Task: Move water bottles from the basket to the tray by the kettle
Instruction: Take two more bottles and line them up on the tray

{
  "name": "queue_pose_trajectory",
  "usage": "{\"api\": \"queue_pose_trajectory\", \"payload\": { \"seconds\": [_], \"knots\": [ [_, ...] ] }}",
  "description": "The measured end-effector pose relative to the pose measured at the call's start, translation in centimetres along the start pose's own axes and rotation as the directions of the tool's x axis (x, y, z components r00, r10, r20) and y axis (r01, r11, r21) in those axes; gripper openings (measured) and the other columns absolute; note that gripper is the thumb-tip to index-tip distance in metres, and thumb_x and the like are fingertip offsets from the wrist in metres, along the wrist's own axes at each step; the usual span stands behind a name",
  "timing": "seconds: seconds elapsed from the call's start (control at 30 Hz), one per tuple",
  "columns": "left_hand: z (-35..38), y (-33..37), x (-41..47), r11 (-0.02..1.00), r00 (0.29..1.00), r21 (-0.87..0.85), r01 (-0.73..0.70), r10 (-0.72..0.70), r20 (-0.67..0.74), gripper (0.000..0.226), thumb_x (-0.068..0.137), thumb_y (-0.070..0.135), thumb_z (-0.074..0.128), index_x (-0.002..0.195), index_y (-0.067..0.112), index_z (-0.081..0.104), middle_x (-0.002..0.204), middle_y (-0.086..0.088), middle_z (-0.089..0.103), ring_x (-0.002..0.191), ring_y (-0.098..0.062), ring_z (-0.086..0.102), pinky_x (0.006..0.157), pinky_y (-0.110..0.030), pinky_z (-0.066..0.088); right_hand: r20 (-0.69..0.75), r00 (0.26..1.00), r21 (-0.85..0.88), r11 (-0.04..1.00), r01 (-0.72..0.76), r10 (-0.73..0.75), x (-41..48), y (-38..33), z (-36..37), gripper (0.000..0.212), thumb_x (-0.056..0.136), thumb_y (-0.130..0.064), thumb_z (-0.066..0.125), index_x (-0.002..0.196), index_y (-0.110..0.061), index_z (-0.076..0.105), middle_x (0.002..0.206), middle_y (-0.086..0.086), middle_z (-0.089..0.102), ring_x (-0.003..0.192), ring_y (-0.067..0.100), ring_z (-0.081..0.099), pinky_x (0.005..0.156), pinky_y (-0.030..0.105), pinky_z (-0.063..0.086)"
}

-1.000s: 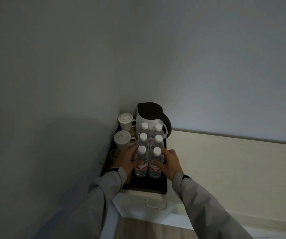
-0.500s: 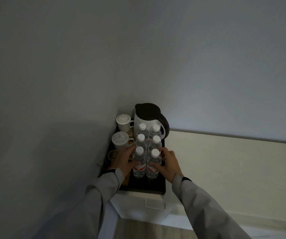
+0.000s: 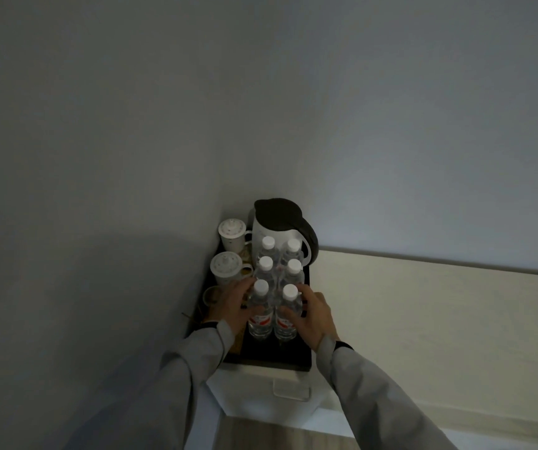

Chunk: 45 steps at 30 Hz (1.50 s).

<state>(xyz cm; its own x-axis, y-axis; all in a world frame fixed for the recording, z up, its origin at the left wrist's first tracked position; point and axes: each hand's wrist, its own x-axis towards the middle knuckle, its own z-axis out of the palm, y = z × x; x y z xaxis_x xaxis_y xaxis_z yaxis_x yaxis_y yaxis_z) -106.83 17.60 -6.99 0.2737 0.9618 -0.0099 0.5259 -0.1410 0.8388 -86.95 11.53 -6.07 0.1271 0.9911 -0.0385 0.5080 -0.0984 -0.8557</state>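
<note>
Several clear water bottles with white caps stand in two rows on a dark tray (image 3: 274, 357), in front of a white kettle (image 3: 280, 228) with a black lid. My left hand (image 3: 233, 305) wraps the near left bottle (image 3: 260, 315). My right hand (image 3: 314, 316) wraps the near right bottle (image 3: 288, 316). Both bottles stand upright on the tray, side by side and touching. The basket is out of view.
Two white lidded mugs (image 3: 227, 269) and a small cup (image 3: 212, 295) crowd the tray's left side against the wall. The tray sits in a corner on a white cabinet (image 3: 261, 394). A pale counter (image 3: 423, 313) stretches to the right.
Both hands stay on the two near bottles; they and the bottles have shifted slightly left in view with the camera. No grip has changed.
</note>
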Motion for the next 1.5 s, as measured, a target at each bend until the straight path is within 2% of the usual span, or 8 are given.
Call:
{"api": "queue_pose_trajectory", "payload": {
  "seconds": [0.2,0.37,0.63,0.87,1.0,1.2,1.37,1.5],
  "knots": [
    [-0.2,-0.3,0.0,1.0,1.0,-0.027,-0.011,0.011,0.017,0.069,0.076,0.011,0.082,0.137,0.009,0.05,0.138,-0.014,0.054,0.126,-0.029,0.055,0.102,-0.05,0.05,-0.045,0.999,0.024,0.999,-0.023,0.024,-0.2,-0.4,0.5,0.051,0.083,-0.038,0.075,0.129,-0.032,0.054,0.107,0.008,0.053,0.101,0.031,0.06,0.092,0.038,0.051],
    [-0.1,-0.3,-0.3,0.999,0.999,-0.012,-0.038,0.038,-0.016,0.065,0.078,0.015,0.081,0.136,0.012,0.052,0.137,-0.012,0.056,0.125,-0.025,0.056,0.101,-0.046,0.051,-0.059,0.998,0.05,0.998,-0.029,0.032,-0.2,-0.7,0.7,0.046,0.083,-0.034,0.075,0.125,-0.03,0.055,0.108,0.009,0.052,0.101,0.031,0.061,0.093,0.044,0.053],
    [0.1,-0.1,-0.2,0.999,0.998,0.02,-0.043,0.044,-0.035,0.065,0.075,0.017,0.083,0.133,0.009,0.054,0.133,-0.013,0.057,0.121,-0.026,0.056,0.099,-0.042,0.051,-0.058,0.997,0.055,0.998,-0.038,0.041,-0.5,-0.6,0.5,0.044,0.083,-0.038,0.074,0.122,-0.033,0.054,0.111,0.009,0.052,0.103,0.031,0.06,0.094,0.044,0.053],
    [0.2,-0.3,-0.1,0.998,0.998,0.029,-0.064,0.064,-0.001,0.06,0.08,0.023,0.079,0.133,0.016,0.052,0.131,-0.009,0.059,0.123,-0.025,0.056,0.101,-0.046,0.049,0.012,0.999,-0.023,0.998,-0.053,0.053,-0.4,-0.7,0.6,0.055,0.085,-0.04,0.071,0.135,-0.028,0.05,0.12,0.014,0.055,0.114,0.032,0.053,0.088,0.028,0.04],
    [0.4,-0.5,-0.1,0.998,0.999,0.026,-0.052,0.052,-0.007,0.06,0.083,0.024,0.077,0.136,0.016,0.05,0.134,-0.011,0.057,0.124,-0.026,0.054,0.101,-0.049,0.049,-0.001,0.999,-0.021,0.998,-0.053,0.053,-0.3,-0.6,0.6,0.051,0.085,-0.039,0.071,0.132,-0.029,0.052,0.118,0.013,0.056,0.111,0.03,0.054,0.087,0.028,0.041],
    [0.4,-0.6,-0.2,0.999,0.999,0.0,-0.05,0.05,-0.015,0.052,0.081,0.021,0.077,0.127,0.025,0.053,0.129,-0.005,0.058,0.119,-0.025,0.057,0.097,-0.044,0.053,-0.025,0.998,-0.014,0.999,-0.053,0.052,-0.2,-0.6,0.9,0.051,0.084,-0.039,0.072,0.13,-0.029,0.053,0.117,0.012,0.057,0.109,0.028,0.054,0.087,0.029,0.041],
    [0.3,-0.7,-0.3,1.0,0.999,-0.015,-0.027,0.026,-0.034,0.056,0.079,0.02,0.078,0.13,0.02,0.054,0.127,-0.009,0.061,0.117,-0.025,0.058,0.097,-0.05,0.052,-0.037,0.998,0.015,0.999,-0.052,0.053,-0.3,-0.9,1.2,0.054,0.083,-0.038,0.073,0.132,-0.029,0.053,0.115,0.012,0.054,0.109,0.03,0.055,0.094,0.034,0.046],
    [0.2,-0.5,-0.3,0.999,0.999,-0.004,-0.033,0.033,-0.024,0.058,0.079,0.021,0.078,0.132,0.018,0.054,0.128,-0.007,0.061,0.117,-0.023,0.058,0.098,-0.048,0.051,-0.012,0.999,-0.025,0.999,-0.044,0.044,-0.1,-0.9,0.8,0.055,0.083,-0.041,0.072,0.132,-0.029,0.05,0.116,0.012,0.052,0.109,0.031,0.055,0.091,0.031,0.045]
  ]
}}
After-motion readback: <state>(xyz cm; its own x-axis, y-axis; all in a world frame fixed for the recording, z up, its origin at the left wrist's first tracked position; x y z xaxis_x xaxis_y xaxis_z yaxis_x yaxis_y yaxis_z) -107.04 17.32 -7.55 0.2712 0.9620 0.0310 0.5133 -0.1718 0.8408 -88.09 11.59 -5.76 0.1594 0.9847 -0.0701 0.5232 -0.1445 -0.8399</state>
